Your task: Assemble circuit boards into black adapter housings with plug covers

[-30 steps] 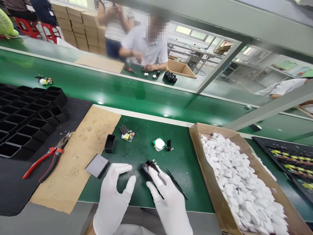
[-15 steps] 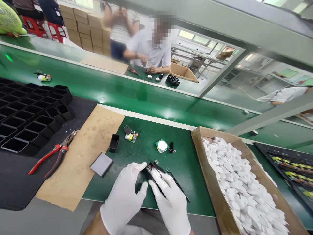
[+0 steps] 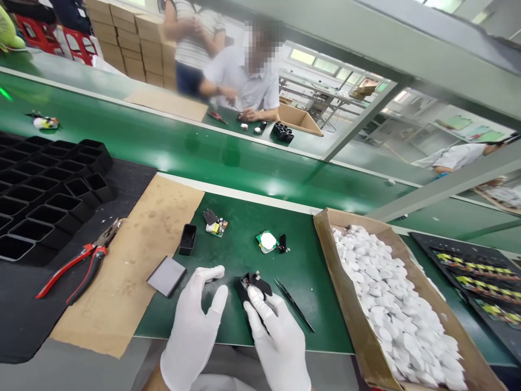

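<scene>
Hands (image 3: 236, 331) around black part (image 3: 252, 283) (right-held)

Things you can't see all of

The black tray (image 3: 44, 190) runs off the left edge; the right hand (image 3: 277, 339) hides part of the small black part (image 3: 250, 283).

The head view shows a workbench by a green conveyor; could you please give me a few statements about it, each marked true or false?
1. The right hand holds a small black part at its fingertips. True.
2. The red-handled pliers lie in the cardboard box. False: they lie at the left, across the black mat and the brown sheet; the box holds white pieces.
3. The left hand grips the tweezers. False: it is open and holds nothing; the tweezers lie on the green mat.
4. A small black open case stands on the green mat. True.
</scene>
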`<state>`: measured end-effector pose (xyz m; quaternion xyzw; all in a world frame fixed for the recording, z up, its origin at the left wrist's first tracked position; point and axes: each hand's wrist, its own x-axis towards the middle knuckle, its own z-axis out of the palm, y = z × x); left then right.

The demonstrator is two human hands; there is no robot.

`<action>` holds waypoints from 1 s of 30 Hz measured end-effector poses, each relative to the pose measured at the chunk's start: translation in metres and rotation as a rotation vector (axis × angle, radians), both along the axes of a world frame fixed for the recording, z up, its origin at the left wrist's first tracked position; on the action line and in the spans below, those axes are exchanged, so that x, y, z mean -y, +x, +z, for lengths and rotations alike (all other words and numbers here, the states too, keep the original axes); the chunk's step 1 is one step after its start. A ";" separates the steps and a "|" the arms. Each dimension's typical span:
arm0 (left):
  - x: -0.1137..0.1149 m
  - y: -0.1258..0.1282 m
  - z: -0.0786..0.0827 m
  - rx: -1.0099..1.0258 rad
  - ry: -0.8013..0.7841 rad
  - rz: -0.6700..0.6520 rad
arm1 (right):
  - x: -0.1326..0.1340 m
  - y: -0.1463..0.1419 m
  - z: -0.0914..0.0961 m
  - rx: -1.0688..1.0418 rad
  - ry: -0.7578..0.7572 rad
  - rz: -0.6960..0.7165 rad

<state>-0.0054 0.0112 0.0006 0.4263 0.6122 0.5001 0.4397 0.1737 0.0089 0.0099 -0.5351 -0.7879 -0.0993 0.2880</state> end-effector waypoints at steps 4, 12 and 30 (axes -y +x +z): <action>0.000 0.001 0.000 0.002 0.017 0.003 | 0.000 0.004 0.001 -0.005 -0.040 -0.013; 0.001 0.000 0.001 0.005 0.002 0.008 | 0.001 0.002 -0.009 -0.115 -0.106 0.021; 0.002 -0.001 0.000 -0.047 0.007 -0.001 | 0.014 -0.014 -0.006 -1.075 -0.594 0.035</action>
